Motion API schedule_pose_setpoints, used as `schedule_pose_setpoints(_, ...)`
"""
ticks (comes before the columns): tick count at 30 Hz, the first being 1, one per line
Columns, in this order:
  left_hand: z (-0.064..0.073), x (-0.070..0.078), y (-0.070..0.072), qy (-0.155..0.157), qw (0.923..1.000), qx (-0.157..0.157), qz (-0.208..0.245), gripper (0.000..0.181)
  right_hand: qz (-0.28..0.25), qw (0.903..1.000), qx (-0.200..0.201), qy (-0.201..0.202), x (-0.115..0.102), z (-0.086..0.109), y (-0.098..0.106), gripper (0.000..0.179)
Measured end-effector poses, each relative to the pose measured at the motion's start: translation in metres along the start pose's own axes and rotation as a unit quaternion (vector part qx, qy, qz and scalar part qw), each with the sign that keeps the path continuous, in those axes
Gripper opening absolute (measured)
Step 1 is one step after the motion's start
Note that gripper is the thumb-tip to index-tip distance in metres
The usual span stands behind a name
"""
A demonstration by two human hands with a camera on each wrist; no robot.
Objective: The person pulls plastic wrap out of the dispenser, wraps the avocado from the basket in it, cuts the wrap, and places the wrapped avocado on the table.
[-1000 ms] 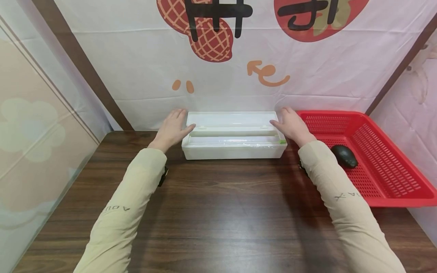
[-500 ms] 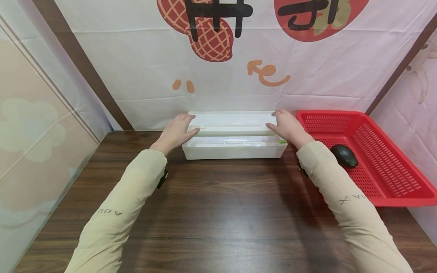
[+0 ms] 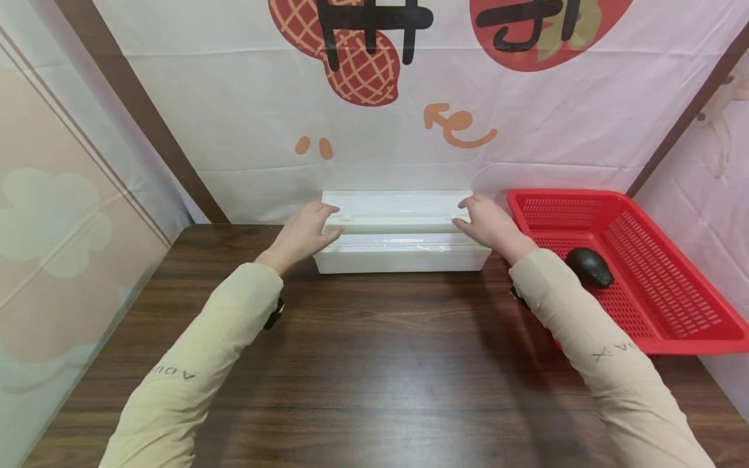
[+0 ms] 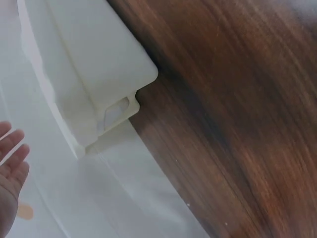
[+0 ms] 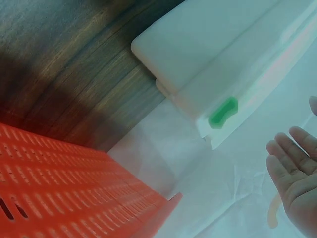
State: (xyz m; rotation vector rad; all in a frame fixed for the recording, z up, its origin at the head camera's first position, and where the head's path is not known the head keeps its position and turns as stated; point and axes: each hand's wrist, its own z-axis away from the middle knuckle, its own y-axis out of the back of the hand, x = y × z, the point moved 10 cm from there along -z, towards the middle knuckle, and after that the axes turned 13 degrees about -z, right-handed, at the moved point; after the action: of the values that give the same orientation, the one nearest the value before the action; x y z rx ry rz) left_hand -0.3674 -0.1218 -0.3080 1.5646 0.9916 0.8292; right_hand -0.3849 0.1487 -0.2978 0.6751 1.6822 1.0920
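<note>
A white plastic cling film dispenser point(image 3: 404, 261) stands at the back of the table against the cloth, its lid point(image 3: 400, 203) raised. Shiny film point(image 3: 409, 246) lies along its front edge. At the dispenser's left end is my left hand point(image 3: 301, 235), fingers loosely bent and thumb apart, overlapping the lid's end. My right hand point(image 3: 491, 224) is placed likewise at the right end. Both wrist views show fingers spread loosely with nothing gripped. A green tab point(image 5: 224, 113) marks the dispenser's right end; my right hand mostly hides it in the head view.
Right of the dispenser sits a red perforated plastic basket point(image 3: 673, 273) holding a dark avocado point(image 3: 590, 267). A printed white cloth point(image 3: 234, 97) hangs directly behind the brown wooden table point(image 3: 374, 377).
Both hands have moved inward and slightly down, from beside the dispenser's ends to over the lid's ends. The dark slot beneath the lid's lower strip has become covered.
</note>
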Motion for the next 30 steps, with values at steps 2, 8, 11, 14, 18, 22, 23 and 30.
schedule_pose_setpoints(2,0.002,0.001,-0.001,-0.003,1.0,0.004,0.005,0.046,-0.001,1.0,-0.001,0.003,-0.001,0.001,-0.001,0.043)
schedule_pose_setpoints(8,0.008,0.005,-0.006,-0.009,0.9999,0.001,0.006,0.042,0.001,0.9998,0.0,0.021,-0.008,0.007,-0.003,0.039)
schedule_pose_setpoints(11,0.01,0.007,-0.007,-0.015,0.9999,-0.001,0.006,0.041,0.003,0.9996,0.006,0.029,-0.011,0.01,-0.004,0.036)
schedule_pose_setpoints(14,0.012,0.01,-0.009,-0.024,0.9996,-0.001,0.012,0.04,0.002,0.9995,0.007,0.032,-0.011,0.013,-0.007,0.034)
schedule_pose_setpoints(18,0.014,0.014,-0.011,-0.036,0.9992,-0.002,0.017,0.039,-0.002,0.9994,0.002,0.036,-0.01,0.017,-0.012,0.033)
schedule_pose_setpoints(22,0.015,0.017,-0.013,-0.045,0.9989,-0.002,0.016,0.039,-0.007,0.9991,0.003,0.043,-0.012,0.021,-0.015,0.033)
schedule_pose_setpoints(23,0.015,0.018,-0.014,-0.047,0.9988,-0.002,0.015,0.038,-0.007,0.999,0.005,0.045,-0.013,0.022,-0.016,0.032)
schedule_pose_setpoints(30,0.02,0.021,-0.015,-0.064,0.9979,0.011,0.006,0.035,-0.001,0.9987,0.009,0.051,-0.016,0.03,-0.02,0.03)
